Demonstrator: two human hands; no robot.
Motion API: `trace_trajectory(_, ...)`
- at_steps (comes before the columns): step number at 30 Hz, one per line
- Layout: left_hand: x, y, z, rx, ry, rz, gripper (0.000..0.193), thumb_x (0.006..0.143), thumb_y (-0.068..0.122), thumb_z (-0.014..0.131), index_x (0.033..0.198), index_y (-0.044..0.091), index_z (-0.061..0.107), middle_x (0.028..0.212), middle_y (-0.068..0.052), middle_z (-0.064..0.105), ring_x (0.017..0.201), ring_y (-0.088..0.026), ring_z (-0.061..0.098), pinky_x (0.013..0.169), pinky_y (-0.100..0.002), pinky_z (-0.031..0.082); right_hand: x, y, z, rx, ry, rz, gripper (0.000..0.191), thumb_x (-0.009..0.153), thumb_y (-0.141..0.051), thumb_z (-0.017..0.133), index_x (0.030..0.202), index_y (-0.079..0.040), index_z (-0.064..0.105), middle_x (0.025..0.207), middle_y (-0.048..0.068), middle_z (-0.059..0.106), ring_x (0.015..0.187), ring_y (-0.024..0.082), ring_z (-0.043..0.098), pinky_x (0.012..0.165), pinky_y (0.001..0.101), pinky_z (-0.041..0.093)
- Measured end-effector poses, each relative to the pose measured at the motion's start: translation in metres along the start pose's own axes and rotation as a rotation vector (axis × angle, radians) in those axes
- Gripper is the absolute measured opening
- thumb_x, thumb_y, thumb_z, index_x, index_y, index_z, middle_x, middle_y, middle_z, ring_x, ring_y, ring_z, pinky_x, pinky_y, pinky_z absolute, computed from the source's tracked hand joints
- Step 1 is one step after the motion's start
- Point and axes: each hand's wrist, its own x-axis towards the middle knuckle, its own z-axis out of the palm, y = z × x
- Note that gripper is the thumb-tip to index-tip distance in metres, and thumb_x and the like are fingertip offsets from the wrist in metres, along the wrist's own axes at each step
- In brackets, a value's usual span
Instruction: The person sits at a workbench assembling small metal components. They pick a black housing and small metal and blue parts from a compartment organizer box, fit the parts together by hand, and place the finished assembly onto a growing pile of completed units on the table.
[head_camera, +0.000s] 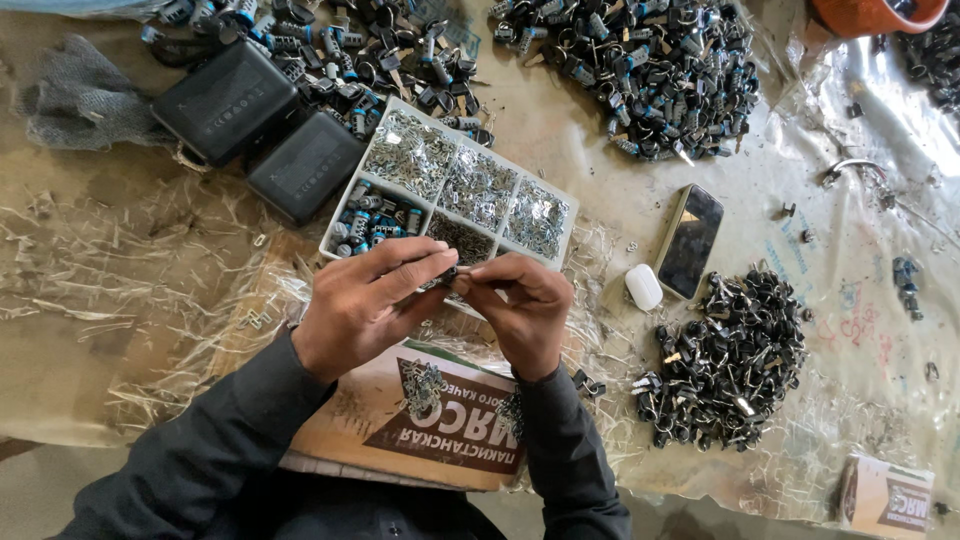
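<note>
Plastic-sheeted table (120, 330) bears compartment tray (452, 186), phone (690, 240), black cases (226, 100), part heaps (730, 360)

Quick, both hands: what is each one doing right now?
Left hand: closed, fingers pinching a small dark part over the compartment tray.
Right hand: closed, pinching the same part from the other side.

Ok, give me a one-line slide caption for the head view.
Left hand and right hand pinch a small dark part together over a divided parts tray, between heaps of dark parts.

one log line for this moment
left hand + right hand: pinching small dark part | above compartment tray | phone, earbud case right
</note>
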Motion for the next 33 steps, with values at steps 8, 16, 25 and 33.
trace_trajectory(8, -0.001, 0.002, 0.003, -0.219, -0.016, -0.090, 0.041, 0.086, 0.013, 0.085, 0.125, 0.010, 0.071, 0.123, -0.009, 0.072, 0.102, -0.020, 0.076, 0.080, -0.029, 0.064, 0.024, -0.007, -0.015, 0.265, -0.073, 0.205, 0.021, 0.087, 0.004, 0.083, 0.103, -0.001, 0.070, 0.097, 0.003, 0.066, 0.085, 0.010, 0.061, 0.072, 0.0241, 0.051)
trace_trajectory(16, 0.003, 0.002, 0.005, -0.161, 0.022, -0.099, 0.039, 0.088, 0.010, 0.084, 0.125, 0.009, 0.071, 0.122, -0.009, 0.072, 0.106, -0.025, 0.074, 0.090, -0.034, 0.061, 0.041, -0.021, 0.015, -1.057, -0.108, -0.294, 0.014, 0.081, -0.006, 0.082, 0.093, -0.009, 0.076, 0.093, 0.003, 0.065, 0.087, 0.021, 0.059, 0.071, 0.0328, 0.048)
trace_trajectory(25, 0.004, -0.001, 0.006, 0.018, 0.047, -0.044, 0.042, 0.084, 0.014, 0.086, 0.123, 0.010, 0.072, 0.118, -0.007, 0.071, 0.107, -0.026, 0.070, 0.091, -0.038, 0.058, 0.021, -0.026, 0.006, -0.283, 0.052, -0.012, 0.009, 0.092, -0.011, 0.079, 0.094, -0.002, 0.077, 0.089, 0.000, 0.063, 0.079, 0.008, 0.055, 0.069, 0.0232, 0.044)
trace_trajectory(33, 0.001, -0.002, 0.005, 0.064, 0.046, -0.019, 0.046, 0.080, 0.014, 0.088, 0.123, 0.011, 0.073, 0.115, -0.006, 0.069, 0.104, -0.026, 0.069, 0.089, -0.038, 0.057, 0.015, -0.029, 0.009, -0.075, -0.035, 0.073, 0.010, 0.098, -0.006, 0.073, 0.101, 0.003, 0.075, 0.096, 0.003, 0.062, 0.089, 0.010, 0.055, 0.078, 0.0239, 0.044)
